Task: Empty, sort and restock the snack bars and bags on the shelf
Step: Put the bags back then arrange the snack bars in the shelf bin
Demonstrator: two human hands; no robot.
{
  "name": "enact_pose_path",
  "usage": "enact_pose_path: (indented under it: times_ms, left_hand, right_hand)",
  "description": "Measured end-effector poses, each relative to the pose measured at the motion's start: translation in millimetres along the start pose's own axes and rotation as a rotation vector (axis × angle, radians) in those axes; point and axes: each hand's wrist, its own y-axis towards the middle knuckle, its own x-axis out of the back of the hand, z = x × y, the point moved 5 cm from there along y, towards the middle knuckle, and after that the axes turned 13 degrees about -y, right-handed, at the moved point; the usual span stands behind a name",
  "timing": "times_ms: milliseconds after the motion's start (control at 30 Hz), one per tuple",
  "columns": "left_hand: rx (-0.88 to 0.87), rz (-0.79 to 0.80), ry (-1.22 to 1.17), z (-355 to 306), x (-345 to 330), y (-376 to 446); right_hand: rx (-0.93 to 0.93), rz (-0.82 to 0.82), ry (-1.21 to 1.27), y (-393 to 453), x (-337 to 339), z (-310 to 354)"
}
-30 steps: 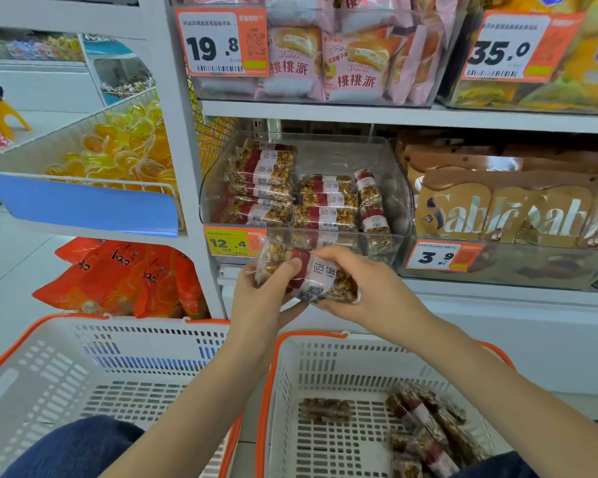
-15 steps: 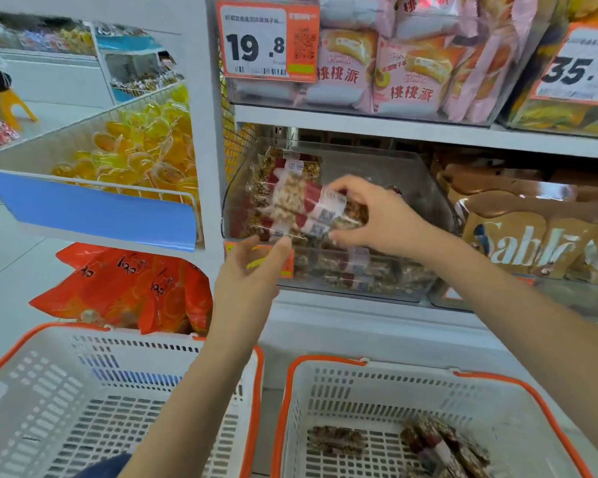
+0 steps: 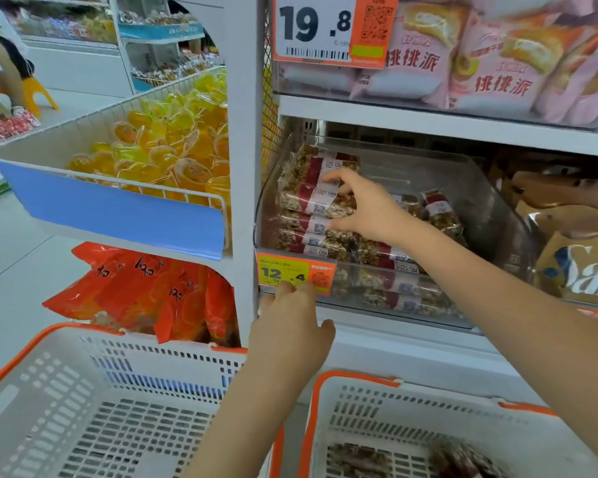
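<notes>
Bars (image 3: pixel 316 198): stacked at the left of the clear bin (image 3: pixel 491 215), centre of frame; more lie in the basket (image 3: pixel 356 384) at lower right.
Right hand (image 3: pixel 368 210): my fingers pinch the upper bars.
Left hand (image 3: pixel 290 326): fingers relaxed, touching the bin's front under the tag (image 3: pixel 296 272).
Doing it well: I should seat the bars flat, labels outward, ends aligned.
Writing: tag reads 12.4; above, 19.8; "Sab" on tan packs at right.

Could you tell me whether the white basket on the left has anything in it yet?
Empty, as far as visible: the left basket shows only bare slotted floor; its near edge is out of frame.
</notes>
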Motion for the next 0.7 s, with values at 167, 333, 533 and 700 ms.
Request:
enact_pose_path:
  times_ms: [167, 333, 533, 700]
  left_hand:
    - [-0.011, -0.009, -0.021, -0.9, -2.5, 7.0]
    - [-0.026, -0.009, -0.031, -10.6, -5.8, 7.7]
    - [-0.034, -0.003, -0.046, -15.2, -9.1, 7.9]
    - [-0.036, 0.004, -0.047, -17.7, -9.2, 7.5]
  right_hand:
    - [0.026, -0.229, -0.125, -10.4, -0.9, -0.3]
    - [-0.010, -0.346, -0.277, -5.8, -3.1, 4.0]
    - [0.043, -0.275, -0.263, -15.7, -7.9, 2.5]
    - [0.062, -0.329, -0.251, -19.5, -2.0, 5.0]
